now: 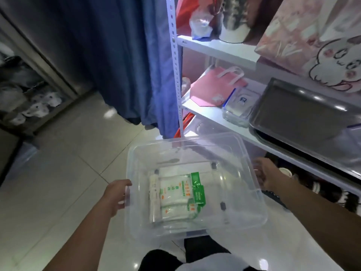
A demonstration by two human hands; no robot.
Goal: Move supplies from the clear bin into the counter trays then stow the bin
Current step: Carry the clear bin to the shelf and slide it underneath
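The person is carrying the clear bin (pixel 195 184) over the tiled floor (pixel 68 173), just left of the shelf unit (pixel 214 47); the left hand (pixel 115 196) is gripping the left rim, fingers curled over it; the right hand (pixel 263 175) is holding the right rim, though its fingers are partly hidden; keeping the bin level and both grips firm looks wise, since the 2 or so white-and-green packets (pixel 175 196) are lying loose on the see-through bottom.
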